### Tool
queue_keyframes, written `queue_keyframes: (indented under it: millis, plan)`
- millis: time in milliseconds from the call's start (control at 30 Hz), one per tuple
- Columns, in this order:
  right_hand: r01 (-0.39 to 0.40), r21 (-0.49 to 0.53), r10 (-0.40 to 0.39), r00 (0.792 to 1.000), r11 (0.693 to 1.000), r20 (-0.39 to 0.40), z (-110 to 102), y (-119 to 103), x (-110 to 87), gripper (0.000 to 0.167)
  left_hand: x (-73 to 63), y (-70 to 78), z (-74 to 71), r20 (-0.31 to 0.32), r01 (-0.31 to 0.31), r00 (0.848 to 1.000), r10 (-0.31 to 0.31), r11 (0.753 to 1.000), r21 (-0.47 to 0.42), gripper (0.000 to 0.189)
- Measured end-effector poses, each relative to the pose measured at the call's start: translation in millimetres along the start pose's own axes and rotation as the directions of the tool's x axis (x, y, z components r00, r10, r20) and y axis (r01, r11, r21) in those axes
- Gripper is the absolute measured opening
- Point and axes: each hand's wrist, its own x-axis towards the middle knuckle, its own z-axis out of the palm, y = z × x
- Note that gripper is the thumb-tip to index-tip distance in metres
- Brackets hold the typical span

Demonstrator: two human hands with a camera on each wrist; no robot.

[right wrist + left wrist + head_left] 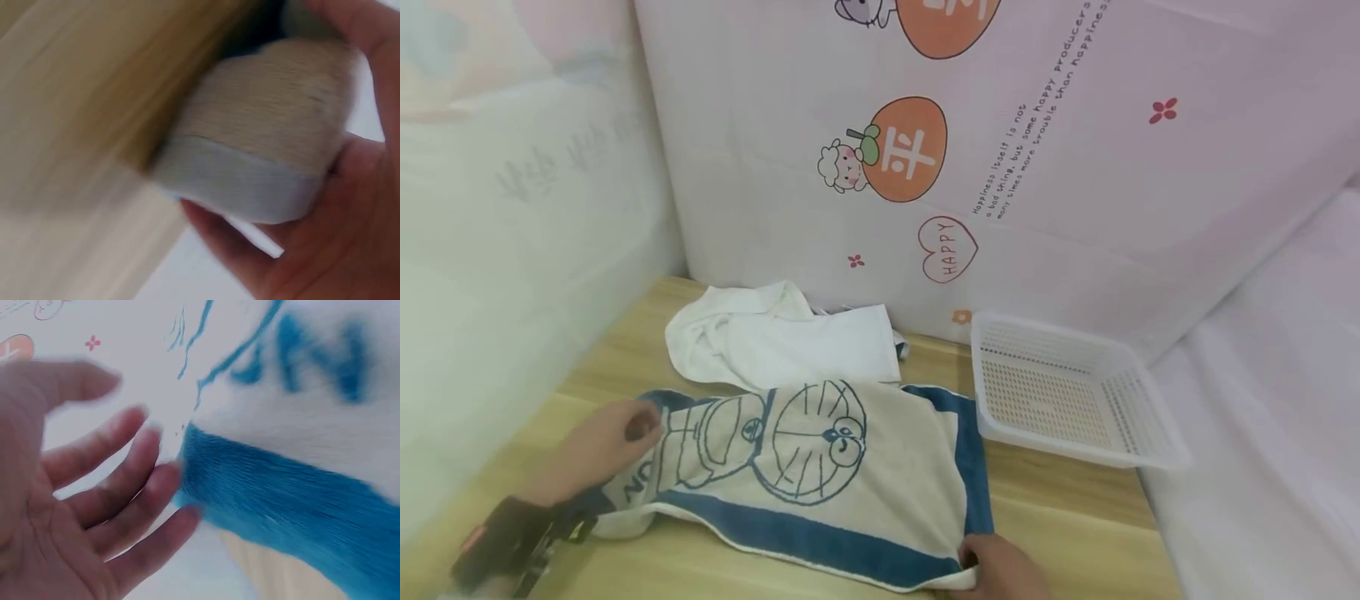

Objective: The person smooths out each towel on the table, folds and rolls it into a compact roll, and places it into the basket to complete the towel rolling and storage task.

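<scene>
A beige and blue towel (pixel 902 450) with a cartoon cat figure lies spread across the table, its left end bent up near my left hand. My left hand (pixel 602 446) is over that left end; in the left wrist view its fingers (pixel 134 500) are loosely bent beside the towel's blue border (pixel 269 494), gripping nothing. At the near right corner, my right hand (pixel 1000 571) grips the towel's edge. The right wrist view shows the folded-over corner (pixel 250 137) between thumb and fingers.
White cloths (pixel 805 342) lie in a loose heap behind the towel, against the back wall covering. To the right stands a white plastic basket (pixel 1075 450) with perforated sides. The wooden table (pixel 1075 517) is bordered by printed sheets at the back and plain white ones at the right.
</scene>
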Motion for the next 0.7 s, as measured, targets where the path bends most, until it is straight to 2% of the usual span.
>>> queue_keyframes:
  millis: [100,167,233,300,433,500,567,633,700]
  plan:
    - [-0.041,-0.006,0.041,0.997,0.999,0.07,-8,-12,-1.8,0.049,35.9,-3.4,-2.5,-0.004,-0.025,1.0,0.026,0.995,0.098,0.019]
    - [-0.009,0.017,0.007,0.997,1.0,0.073,-15,-16,-0.3,0.046,57.9,-5.7,1.1,0.031,-0.045,0.999,0.041,0.987,0.156,0.025]
    - [0.036,0.044,-0.038,0.998,0.998,0.051,-23,-17,4.3,0.039,75.6,-8.4,5.8,0.106,-0.039,0.994,0.018,0.979,0.199,0.026]
    - [0.095,0.076,-0.096,0.995,0.993,0.012,-28,-15,12.8,0.03,87.1,-10.7,9.6,0.2,0.001,0.979,-0.042,0.98,0.2,0.022]
    - [0.18,0.084,-0.172,0.981,0.98,-0.091,-30,-12,35.7,0.018,95.4,-10.5,11.0,0.362,0.084,0.921,-0.143,0.981,0.173,0.016]
    - [0.212,0.079,-0.2,0.97,0.974,-0.138,-28,-11,48.0,0.019,95.2,-10.1,9.6,0.379,0.074,0.916,-0.135,0.982,0.172,0.013]
    - [0.237,0.075,-0.222,0.961,0.969,-0.163,-26,-11,58.8,0.027,93.6,-9.9,7.9,0.375,0.055,0.919,-0.118,0.983,0.175,0.011]
    - [0.249,0.071,-0.234,0.957,0.966,-0.169,-24,-11,66.6,0.034,91.1,-9.6,6.5,0.371,0.05,0.922,-0.112,0.983,0.175,0.012]
    - [0.243,0.061,-0.232,0.96,0.968,-0.155,-23,-11,70.5,0.039,88.3,-8.9,5.6,0.385,0.048,0.916,-0.115,0.983,0.18,0.016]
